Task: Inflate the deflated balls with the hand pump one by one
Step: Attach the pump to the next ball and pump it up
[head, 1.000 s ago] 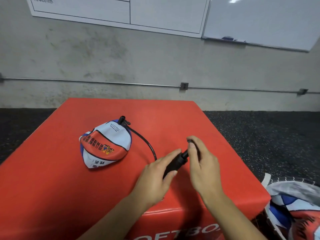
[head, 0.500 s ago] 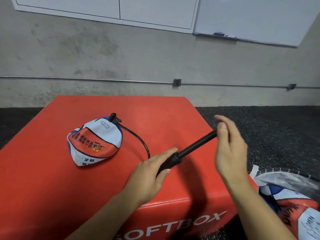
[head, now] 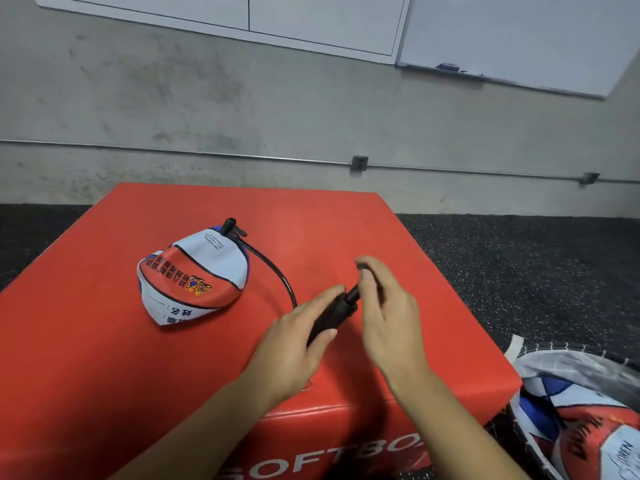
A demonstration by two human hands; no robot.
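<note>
Red padded box (head: 104, 358); crumpled ball (head: 194, 278); hands grip black pump (head: 332, 313).

Red soft box (head: 138, 375) on speckled black floor (head: 519, 271), bearing 1 deflated ball (head: 197, 277) and pump hose (head: 273, 268).

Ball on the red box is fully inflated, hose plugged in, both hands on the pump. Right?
Not quite. The head view shows the ball crumpled and deflated. The rest holds: hose plugged in, left hand and right hand on the pump, ball on the red box.
</note>
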